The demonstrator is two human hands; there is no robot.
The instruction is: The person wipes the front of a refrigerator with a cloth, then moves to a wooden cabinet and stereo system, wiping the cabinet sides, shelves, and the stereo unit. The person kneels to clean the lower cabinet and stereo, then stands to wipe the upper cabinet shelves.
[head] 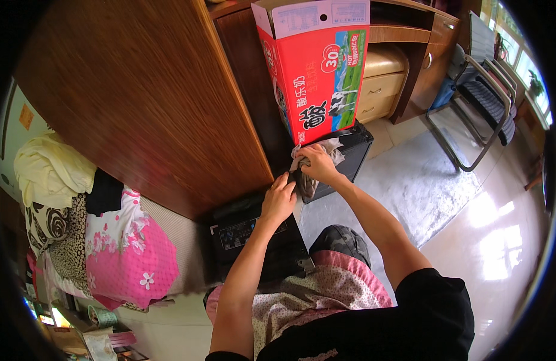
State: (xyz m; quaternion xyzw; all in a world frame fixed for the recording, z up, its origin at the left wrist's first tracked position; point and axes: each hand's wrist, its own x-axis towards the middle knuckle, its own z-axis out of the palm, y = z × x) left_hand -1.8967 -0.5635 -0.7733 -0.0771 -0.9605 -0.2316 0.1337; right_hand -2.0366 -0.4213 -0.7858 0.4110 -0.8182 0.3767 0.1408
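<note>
My right hand (320,163) grips a crumpled, translucent plastic bag (308,187) with something dark showing through it. The bag lies against the top and near side of a black case (345,155). My left hand (278,199) is just left of the bag, its fingertips by the lower corner of a brown wooden panel (169,113). Whether it holds anything there is hidden. Below my left forearm is a black box with a control panel (235,234), possibly a loudspeaker. A red milk-drink carton (314,76) stands on the black case, beyond my right hand.
To the left, folded bedding (133,252) and a pale yellow cloth (54,167) lie piled on a seat. A metal-framed chair (483,90) stands at right by the window. Behind the carton are a wooden desk (420,74) and cream drawers (379,92). A grey mat (395,185) covers some floor.
</note>
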